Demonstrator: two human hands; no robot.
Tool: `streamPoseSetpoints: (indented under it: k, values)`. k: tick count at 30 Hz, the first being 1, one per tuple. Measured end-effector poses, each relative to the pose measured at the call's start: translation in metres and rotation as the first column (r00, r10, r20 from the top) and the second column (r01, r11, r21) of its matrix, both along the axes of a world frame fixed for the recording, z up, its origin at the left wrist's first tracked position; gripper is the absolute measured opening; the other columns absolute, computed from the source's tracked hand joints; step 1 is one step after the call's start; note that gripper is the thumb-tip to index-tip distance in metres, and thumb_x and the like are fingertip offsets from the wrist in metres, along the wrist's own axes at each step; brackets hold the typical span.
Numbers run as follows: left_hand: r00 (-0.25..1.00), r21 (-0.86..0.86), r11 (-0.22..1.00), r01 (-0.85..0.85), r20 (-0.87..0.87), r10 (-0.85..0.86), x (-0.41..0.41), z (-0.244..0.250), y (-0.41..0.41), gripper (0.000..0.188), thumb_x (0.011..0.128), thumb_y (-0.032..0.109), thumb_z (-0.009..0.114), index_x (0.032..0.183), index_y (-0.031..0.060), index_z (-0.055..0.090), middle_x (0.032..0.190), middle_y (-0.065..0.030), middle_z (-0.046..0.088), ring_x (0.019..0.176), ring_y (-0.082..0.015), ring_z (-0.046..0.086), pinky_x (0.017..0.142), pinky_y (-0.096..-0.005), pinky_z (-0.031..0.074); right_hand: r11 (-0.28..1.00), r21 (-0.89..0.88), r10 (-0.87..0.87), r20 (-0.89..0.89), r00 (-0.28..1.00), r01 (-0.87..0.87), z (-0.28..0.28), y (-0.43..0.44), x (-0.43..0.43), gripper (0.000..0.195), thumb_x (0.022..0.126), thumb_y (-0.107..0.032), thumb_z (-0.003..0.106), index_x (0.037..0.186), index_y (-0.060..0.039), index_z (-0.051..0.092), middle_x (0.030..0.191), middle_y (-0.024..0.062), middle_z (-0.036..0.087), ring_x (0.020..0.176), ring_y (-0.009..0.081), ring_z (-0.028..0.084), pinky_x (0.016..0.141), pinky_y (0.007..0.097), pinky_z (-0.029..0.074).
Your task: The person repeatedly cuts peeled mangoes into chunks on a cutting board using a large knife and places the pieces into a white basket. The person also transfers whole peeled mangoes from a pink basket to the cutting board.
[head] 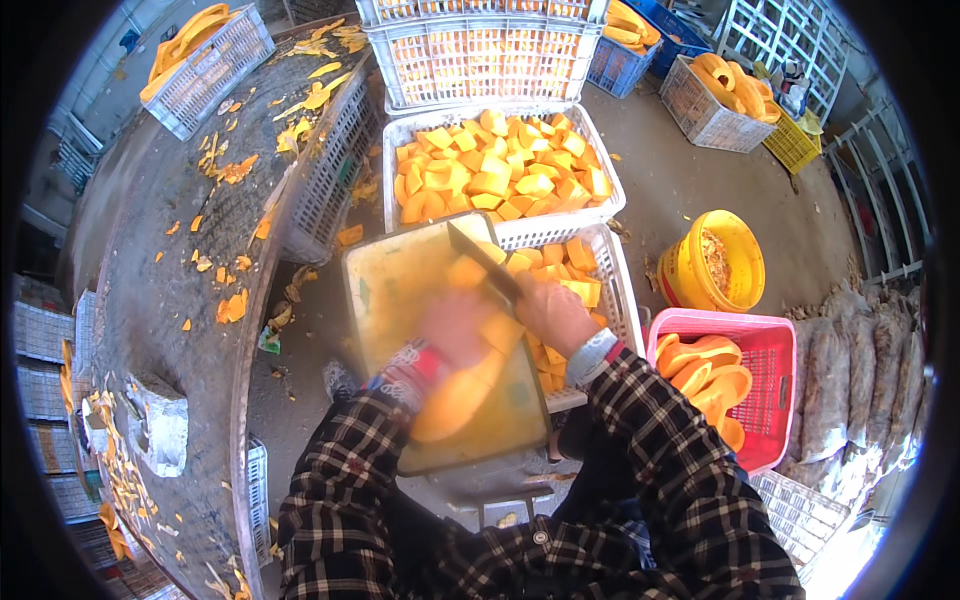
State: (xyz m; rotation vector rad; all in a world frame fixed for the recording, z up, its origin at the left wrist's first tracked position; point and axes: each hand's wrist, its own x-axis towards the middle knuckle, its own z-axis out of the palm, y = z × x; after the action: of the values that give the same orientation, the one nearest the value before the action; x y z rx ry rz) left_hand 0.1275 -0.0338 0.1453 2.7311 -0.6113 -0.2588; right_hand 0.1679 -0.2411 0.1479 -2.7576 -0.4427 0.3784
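Note:
A cutting board (375, 300) lies before me with a long piece of peeled orange squash (457, 397) on it. My left hand (454, 326), blurred, rests on or just over the squash; whether it grips is not clear. My right hand (556, 311) is closed round the handle of a broad-bladed knife (484, 259), its blade pointing up and left over the board. Cut squash chunks (466, 271) lie by the blade. Just right of the board, partly under it, a white plastic crate (622, 292) holds more chunks.
Beyond the board stands a white crate (616, 176) full of squash chunks, with stacked crates (487, 64) behind. At right are a yellow bucket (675, 262) with scraps and a red basket (776, 375) of squash pieces. A long table (202, 360) with peelings runs along the left.

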Motion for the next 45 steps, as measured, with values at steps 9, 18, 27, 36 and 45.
streamPoseSetpoints:
  k: [9,18,27,36,45]
  values:
    - [0.988,-0.101,0.987,-0.124,-0.101,0.114,0.001,-0.01,0.031,0.042,0.075,0.023,0.076,0.115,0.0122,0.066,0.115,-0.012,0.065,0.117,-0.0363,0.059,0.096,-0.0499,0.047,0.978,0.146,-0.15,0.002,0.989,0.148,0.018,-0.056,-0.047,0.03,0.097,-0.025,0.06,0.12,-0.0065,0.057,0.085,0.0268,0.073,0.081,0.0501,0.071,0.075,0.0608,0.056]
    - [0.924,-0.25,0.89,-0.38,-0.153,0.351,0.003,-0.031,0.035,0.035,0.076,0.019,0.078,0.105,0.0085,0.061,0.103,-0.0179,0.068,0.102,-0.0426,0.065,0.087,-0.0487,0.052,0.904,0.424,-0.067,0.24,0.968,-0.043,0.03,-0.03,-0.032,0.024,0.092,-0.016,0.066,0.115,-0.0076,0.066,0.079,0.0226,0.071,0.073,0.0439,0.071,0.065,0.0539,0.056]
    - [0.807,-0.216,0.781,-0.586,-0.244,0.538,0.001,-0.037,0.061,0.038,0.078,0.019,0.078,0.109,0.0053,0.06,0.106,-0.0217,0.067,0.101,-0.0417,0.066,0.088,-0.0473,0.053,0.983,0.182,-0.05,0.216,0.975,0.01,0.038,-0.049,-0.022,0.014,0.094,-0.015,0.061,0.106,-0.0085,0.063,0.081,0.0214,0.071,0.075,0.0443,0.07,0.067,0.0546,0.055]
    - [0.761,-0.614,0.502,-0.609,-0.274,0.588,-0.019,-0.102,0.052,0.034,0.081,0.005,0.082,0.106,0.002,0.06,0.097,-0.0097,0.062,0.085,-0.0211,0.061,0.077,-0.0338,0.053,0.801,0.596,-0.175,0.139,0.975,0.059,0.056,-0.022,-0.058,0.022,0.098,-0.012,0.067,0.116,-0.0024,0.061,0.083,0.0262,0.07,0.077,0.0469,0.07,0.063,0.052,0.054]
    - [0.786,-0.464,0.679,-0.569,-0.065,0.615,-0.026,-0.086,0.059,0.036,0.086,0.013,0.081,0.117,0.0019,0.068,0.1,-0.0142,0.069,0.09,-0.0276,0.068,0.079,-0.0389,0.056,0.989,0.086,0.098,0.217,0.971,-0.12,0.002,0.043,-0.052,0.02,0.094,-0.011,0.057,0.112,-0.0043,0.06,0.073,0.0205,0.071,0.066,0.0395,0.072,0.06,0.0504,0.059]
